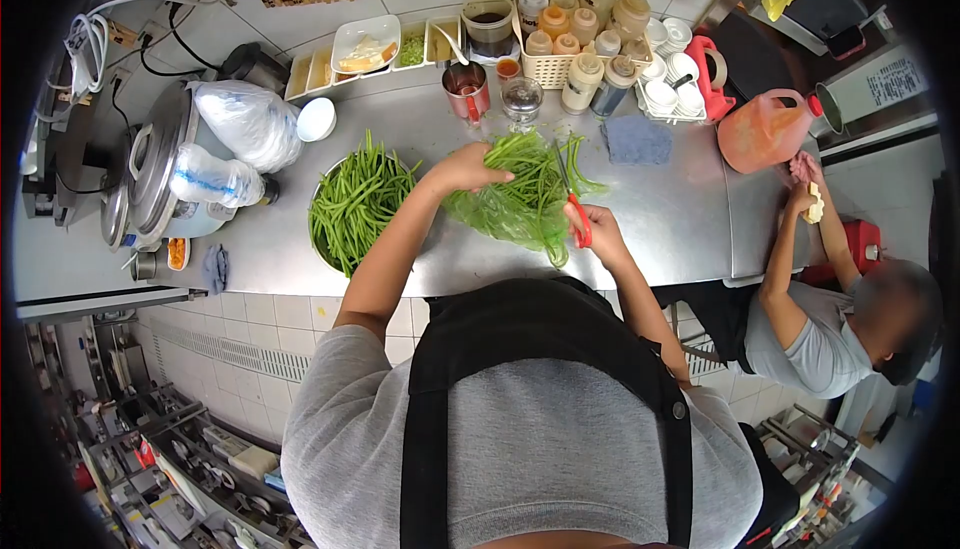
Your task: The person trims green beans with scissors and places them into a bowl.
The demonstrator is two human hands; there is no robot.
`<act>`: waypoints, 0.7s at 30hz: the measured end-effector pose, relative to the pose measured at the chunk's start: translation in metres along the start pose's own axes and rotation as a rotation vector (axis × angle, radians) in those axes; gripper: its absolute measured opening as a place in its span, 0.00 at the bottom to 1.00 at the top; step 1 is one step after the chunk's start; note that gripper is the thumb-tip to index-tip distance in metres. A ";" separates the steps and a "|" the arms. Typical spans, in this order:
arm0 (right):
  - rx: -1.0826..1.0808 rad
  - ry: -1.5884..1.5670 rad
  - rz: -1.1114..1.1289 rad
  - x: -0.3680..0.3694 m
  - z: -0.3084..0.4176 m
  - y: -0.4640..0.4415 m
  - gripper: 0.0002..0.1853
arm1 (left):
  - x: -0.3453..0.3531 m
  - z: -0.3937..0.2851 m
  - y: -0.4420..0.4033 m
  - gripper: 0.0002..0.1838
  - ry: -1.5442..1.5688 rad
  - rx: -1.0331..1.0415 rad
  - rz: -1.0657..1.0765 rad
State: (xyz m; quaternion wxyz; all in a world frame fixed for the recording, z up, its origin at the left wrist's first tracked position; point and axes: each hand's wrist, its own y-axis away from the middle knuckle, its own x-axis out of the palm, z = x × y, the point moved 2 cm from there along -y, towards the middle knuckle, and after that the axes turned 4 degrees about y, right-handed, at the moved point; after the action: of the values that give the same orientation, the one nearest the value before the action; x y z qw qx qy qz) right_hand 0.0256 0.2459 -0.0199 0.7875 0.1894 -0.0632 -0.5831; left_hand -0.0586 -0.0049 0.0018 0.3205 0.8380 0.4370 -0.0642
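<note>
My left hand (468, 171) is closed over a bunch of green beans (520, 161) lying on a green-tinted clear plastic bag (500, 219); its fingertips are partly hidden among the beans. In my right hand (600, 233) is a pair of scissors (582, 229) with red handles, the blades pointing away from me along the right side of the bunch. A few loose beans and trimmings lie just beyond the blades. Left of my left forearm stands a round metal bowl (317, 241) heaped with long green beans.
Squeeze bottles (583, 81), a red-handled metal cup (466, 92) and a glass jar (522, 99) line the back. A folded blue cloth (637, 141) lies right. Further right are an orange jug (765, 134) and a co-worker (815, 339). Plastic-wrapped items (245, 129) stand left.
</note>
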 end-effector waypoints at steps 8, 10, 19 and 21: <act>-0.032 -0.054 0.027 0.024 0.025 -0.002 0.23 | 0.017 -0.007 -0.011 0.20 -0.190 0.322 -0.218; -0.074 -0.029 0.030 0.029 0.034 -0.004 0.21 | 0.020 -0.007 -0.007 0.20 -0.627 0.465 -0.396; -0.132 -0.103 -0.116 0.032 0.033 -0.001 0.24 | -0.004 -0.002 0.008 0.21 -0.152 0.220 -0.366; -0.138 -0.013 -0.057 0.029 0.027 0.000 0.24 | -0.009 -0.024 0.028 0.20 -0.065 0.164 -0.312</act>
State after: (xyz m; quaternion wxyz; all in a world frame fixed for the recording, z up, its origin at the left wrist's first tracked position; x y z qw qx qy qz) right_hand 0.0258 0.2129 0.0014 0.7814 0.1326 -0.0227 -0.6093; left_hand -0.0463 -0.0082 0.0381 0.2515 0.7808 0.5443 -0.1757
